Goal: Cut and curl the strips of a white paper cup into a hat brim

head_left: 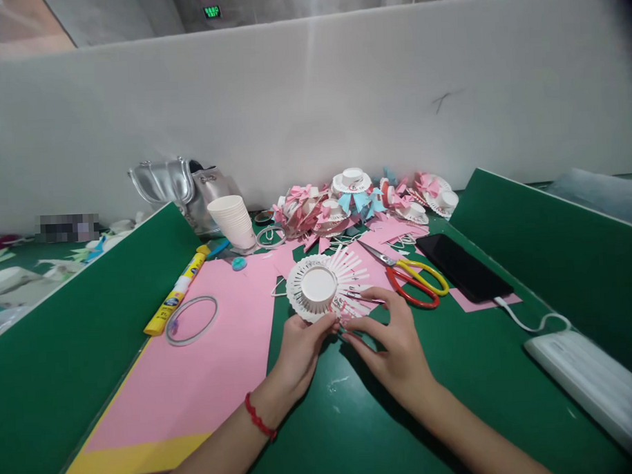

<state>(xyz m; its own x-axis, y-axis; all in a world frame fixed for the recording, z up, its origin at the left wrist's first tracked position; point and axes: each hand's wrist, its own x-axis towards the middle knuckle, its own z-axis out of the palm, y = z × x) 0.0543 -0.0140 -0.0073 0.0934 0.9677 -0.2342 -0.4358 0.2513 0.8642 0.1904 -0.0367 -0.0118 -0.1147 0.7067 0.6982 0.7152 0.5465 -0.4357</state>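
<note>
An upturned white paper cup, its wall cut into many thin strips that fan outward, lies on the green table. My left hand, with a red cord on the wrist, pinches the near edge of the cup's strips. My right hand pinches strips on the cup's right side, fingers closed on them. Both hands hold the cup just in front of me.
Red and yellow scissors, a black phone with a cable to a white power bank, pink paper sheet, glue stick, tape ring, stacked paper cups, a silver bag, finished pink and blue cup crafts.
</note>
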